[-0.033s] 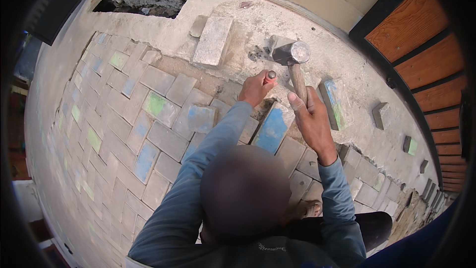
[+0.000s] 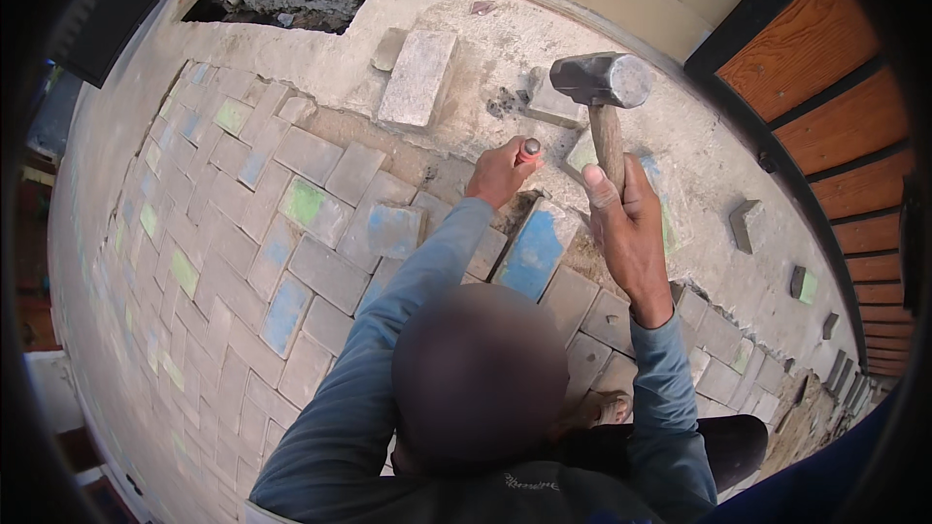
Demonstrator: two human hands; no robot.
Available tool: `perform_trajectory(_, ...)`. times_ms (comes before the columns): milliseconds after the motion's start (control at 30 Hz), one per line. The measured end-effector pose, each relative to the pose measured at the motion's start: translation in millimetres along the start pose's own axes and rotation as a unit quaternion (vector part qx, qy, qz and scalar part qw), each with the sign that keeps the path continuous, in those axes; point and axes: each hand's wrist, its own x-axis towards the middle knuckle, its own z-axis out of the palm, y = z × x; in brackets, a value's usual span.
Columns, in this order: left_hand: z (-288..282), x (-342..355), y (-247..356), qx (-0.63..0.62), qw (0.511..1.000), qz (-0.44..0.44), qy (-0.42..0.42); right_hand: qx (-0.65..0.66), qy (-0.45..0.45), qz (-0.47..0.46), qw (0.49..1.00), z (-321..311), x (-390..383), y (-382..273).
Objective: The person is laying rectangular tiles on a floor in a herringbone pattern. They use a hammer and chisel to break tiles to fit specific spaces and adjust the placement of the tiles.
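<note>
My left hand (image 2: 497, 175) is closed around a chisel (image 2: 530, 147); only its round metal top and a red-orange part of it show, and its lower end is hidden. Beneath that hand lies a sandy strip along the edge of the paving. My right hand (image 2: 633, 238) grips the wooden handle of a club hammer (image 2: 606, 141). The heavy steel head is held up, beyond and to the right of the chisel, apart from it. Close below the chisel is a blue-painted paver (image 2: 533, 250) beside a gap.
Herringbone pavers (image 2: 320, 272), some painted blue or green, cover the left. Loose pavers, one a large grey block (image 2: 417, 80), lie on the rough concrete strip (image 2: 699, 170). A dark hole (image 2: 282, 8) opens at the far left. A slatted wooden gate (image 2: 806, 49) stands right.
My right hand has moved slightly right, and the hammer head has risen and shifted right, away from the chisel. My left hand and the chisel have stayed in place.
</note>
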Motion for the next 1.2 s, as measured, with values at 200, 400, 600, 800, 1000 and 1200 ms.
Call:
perform_trajectory(200, 7, -7, -3, -0.020, 1.000, 0.020, 0.010, 0.251, 0.048, -0.420, 0.871, -47, 41, -80)
perform_trajectory(400, 10, 0, -6, 0.017, 0.999, 0.026, 0.031, -0.146, -0.088, 0.058, 0.984, 37, 1, 112)
perform_trajectory(600, 2, -4, -11, -0.012, 0.999, 0.019, 0.025, 0.093, 0.016, 0.050, 0.994, 6, -1, -9)
perform_trajectory(800, 6, 1, 1, -0.028, 1.000, -0.001, 0.004, 0.290, 0.132, -0.405, 0.857, -24, 51, -62)
perform_trajectory(1000, 11, -2, -34, 0.033, 0.994, -0.068, -0.085, -0.167, -0.081, 0.078, 0.980, 37, 2, 139)
perform_trajectory(1200, 18, -42, -41, -0.047, 0.997, -0.056, 0.035, 0.045, -0.019, 0.162, 0.986, -6, -9, 66)
